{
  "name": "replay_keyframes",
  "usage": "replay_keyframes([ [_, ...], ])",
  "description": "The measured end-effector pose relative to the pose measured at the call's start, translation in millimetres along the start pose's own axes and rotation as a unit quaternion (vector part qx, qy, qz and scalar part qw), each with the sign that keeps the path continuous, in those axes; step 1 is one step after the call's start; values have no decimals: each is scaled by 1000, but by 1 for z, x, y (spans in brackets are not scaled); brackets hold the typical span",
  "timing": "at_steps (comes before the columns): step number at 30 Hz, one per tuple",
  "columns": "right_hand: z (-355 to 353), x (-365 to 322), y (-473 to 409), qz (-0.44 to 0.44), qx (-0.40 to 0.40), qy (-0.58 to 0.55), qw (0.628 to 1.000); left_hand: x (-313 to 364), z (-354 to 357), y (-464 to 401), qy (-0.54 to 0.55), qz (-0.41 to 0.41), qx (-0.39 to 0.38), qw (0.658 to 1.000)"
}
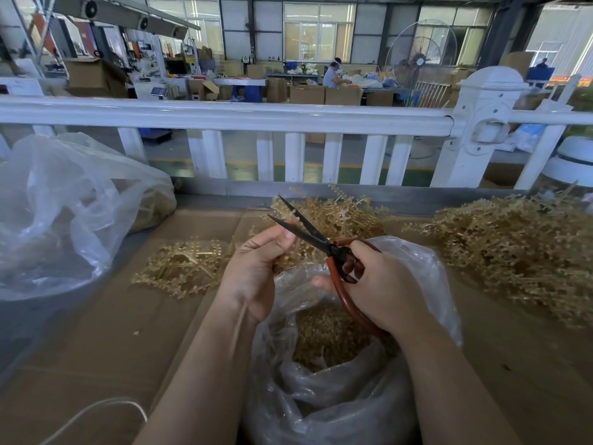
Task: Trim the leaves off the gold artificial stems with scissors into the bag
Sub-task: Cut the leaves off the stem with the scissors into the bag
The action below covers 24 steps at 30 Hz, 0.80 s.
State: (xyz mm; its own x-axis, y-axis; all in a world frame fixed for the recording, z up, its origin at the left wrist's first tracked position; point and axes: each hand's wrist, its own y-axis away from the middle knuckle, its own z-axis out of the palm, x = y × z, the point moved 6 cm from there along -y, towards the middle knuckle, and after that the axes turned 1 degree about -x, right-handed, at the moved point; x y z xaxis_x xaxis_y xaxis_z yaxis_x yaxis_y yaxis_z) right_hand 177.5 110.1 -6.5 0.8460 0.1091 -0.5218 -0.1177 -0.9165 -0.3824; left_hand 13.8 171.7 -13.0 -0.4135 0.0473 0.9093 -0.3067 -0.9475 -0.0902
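At frame centre, the right hand [382,284] grips the scissors [321,242], blades apart; the left hand [256,268] pinches a gold stem [285,260] above the bag [324,364]. Fingertips sit near the blades: a careless snip could nick them.

Dark, near-black steel blades are showing on the long scissors [316,240] with reddish-brown looped handles. The spiky plastic artificial stems [510,242] are glinting pale gold. The crinkled plastic bag [337,399] is looking clear, its clippings dull gold.
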Motion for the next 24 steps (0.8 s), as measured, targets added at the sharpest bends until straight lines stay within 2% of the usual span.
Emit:
replay_keyframes([
  [6,1,-1,0,3,-5,3,1000,0,0,-1,0,-6,-15,1000],
  [15,-4,-1,1,-7,34,44,998,0,2,-2,-7,-7,-44,999],
  [24,-8,-3,1,-18,70,38,997,0,3,-1,6,-7,-57,998],
])
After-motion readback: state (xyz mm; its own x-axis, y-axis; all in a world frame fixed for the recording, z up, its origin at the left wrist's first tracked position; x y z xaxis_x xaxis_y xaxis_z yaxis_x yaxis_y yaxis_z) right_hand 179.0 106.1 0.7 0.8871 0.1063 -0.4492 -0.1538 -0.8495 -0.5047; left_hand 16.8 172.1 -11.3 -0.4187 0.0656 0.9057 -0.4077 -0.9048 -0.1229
